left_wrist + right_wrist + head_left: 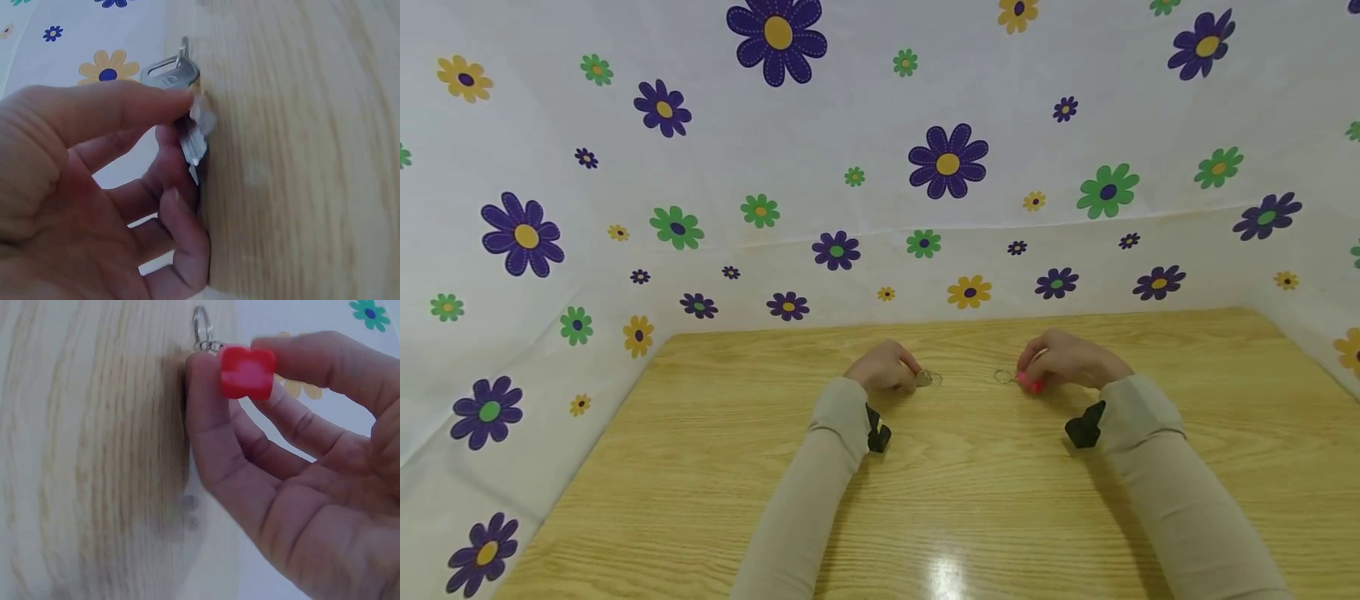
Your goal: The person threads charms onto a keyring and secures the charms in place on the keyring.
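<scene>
In the head view my left hand [886,367] is low over the wooden table, left of the middle. Its thumb and fingers pinch silver keys [172,76], with a ring [937,379] at their far end pointing right. Across from it, my right hand [1070,360] grips a small pinkish-red keychain charm [247,374] between thumb and fingers. A short chain joins the charm to a metal split ring [199,326], which points left toward the keys. A gap of table separates the two rings. The left fingers partly cover the key blades.
The wooden table [940,492] reaches a white flowered cloth [850,108] that stands behind it and at both sides. Dark wrist cameras are strapped at the left cuff [838,404] and the right cuff [1142,408].
</scene>
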### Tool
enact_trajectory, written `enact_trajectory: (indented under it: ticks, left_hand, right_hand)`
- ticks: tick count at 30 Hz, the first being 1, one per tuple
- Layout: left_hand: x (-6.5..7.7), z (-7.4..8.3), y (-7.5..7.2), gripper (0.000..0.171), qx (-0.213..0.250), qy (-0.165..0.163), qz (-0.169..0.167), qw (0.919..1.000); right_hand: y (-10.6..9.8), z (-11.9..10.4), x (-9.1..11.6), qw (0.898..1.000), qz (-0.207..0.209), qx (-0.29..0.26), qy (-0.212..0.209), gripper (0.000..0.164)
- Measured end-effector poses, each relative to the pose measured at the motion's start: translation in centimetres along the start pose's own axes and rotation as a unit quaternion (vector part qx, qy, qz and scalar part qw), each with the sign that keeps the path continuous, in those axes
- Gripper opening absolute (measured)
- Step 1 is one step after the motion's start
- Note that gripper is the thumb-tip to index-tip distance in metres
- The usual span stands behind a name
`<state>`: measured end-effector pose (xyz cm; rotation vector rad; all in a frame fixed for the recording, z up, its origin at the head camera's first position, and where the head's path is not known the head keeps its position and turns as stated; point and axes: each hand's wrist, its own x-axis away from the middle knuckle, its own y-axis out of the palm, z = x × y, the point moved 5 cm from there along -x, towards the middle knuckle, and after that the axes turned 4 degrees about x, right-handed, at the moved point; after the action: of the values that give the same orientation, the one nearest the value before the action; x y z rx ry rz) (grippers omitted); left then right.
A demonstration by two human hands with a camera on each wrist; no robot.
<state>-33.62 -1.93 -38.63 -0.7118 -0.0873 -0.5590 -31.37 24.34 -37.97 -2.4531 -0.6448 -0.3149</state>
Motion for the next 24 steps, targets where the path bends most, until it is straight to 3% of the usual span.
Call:
enact_trajectory:
  ticks: [9,12,16,19,24]
  left_hand:
    - [0.0,0.4,0.5,0.016,0.010,0.011,-0.008,0.9999]
    - [-0.1,0.0,0.6,0.014,0.086,0.011,-0.011,0.9962]
    - [-0.1,-0.7,1.0,0.019,0.204,-0.004,-0.020,0.9788]
    - [-0.1,-1.0,1.1,0.025,0.228,-0.008,-0.015,0.9735]
    - [-0.2,-1.5,1.1,0.028,0.247,-0.013,-0.015,0.9688]
  right_hand:
    - [0.4,0.2,0.5,0.998,-0.008,-0.054,0.012,0.019]
    - [0.5,0.6,0.5,0.998,-0.008,-0.062,0.011,0.017]
    - [0.7,0.8,0.6,0.996,-0.016,-0.085,0.004,0.020]
    - [0.7,0.6,0.8,0.996,-0.022,-0.082,-0.002,0.023]
    - [0.4,-0.1,1.1,0.999,-0.020,-0.031,-0.007,0.024]
